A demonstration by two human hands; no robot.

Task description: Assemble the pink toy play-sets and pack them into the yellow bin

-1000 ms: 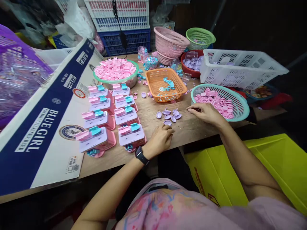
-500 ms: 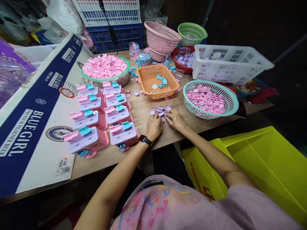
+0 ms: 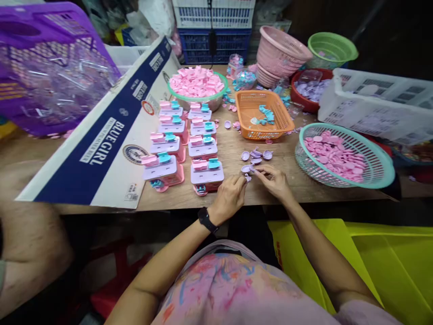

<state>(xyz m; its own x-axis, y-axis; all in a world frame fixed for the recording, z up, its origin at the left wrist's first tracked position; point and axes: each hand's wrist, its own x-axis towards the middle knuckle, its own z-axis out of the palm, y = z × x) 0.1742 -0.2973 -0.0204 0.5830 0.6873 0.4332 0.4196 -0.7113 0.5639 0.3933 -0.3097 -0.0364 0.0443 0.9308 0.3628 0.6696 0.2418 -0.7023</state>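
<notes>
My left hand, with a dark watch on its wrist, has its fingers drawn together low over the table. A small lilac plastic piece shows right at its fingertips; whether they grip it is hard to see. My right hand pinches a lilac round plastic piece between thumb and finger. Just beyond lie several more lilac pieces, some round and cup-like. To the left, two rows of pink-and-lilac toy boxes stand with pink and turquoise parts on top.
An orange basket holds turquoise parts. A turquoise basket of pink discs stands right. Pink parts fill a green-rimmed bowl. Cardboard leans left, beside a purple crate. Another person's arm is at far left.
The view has swung left, bringing the purple crate and another person's limb in. My hands have drawn slightly back from the lilac pile, and the right now pinches a round piece.
</notes>
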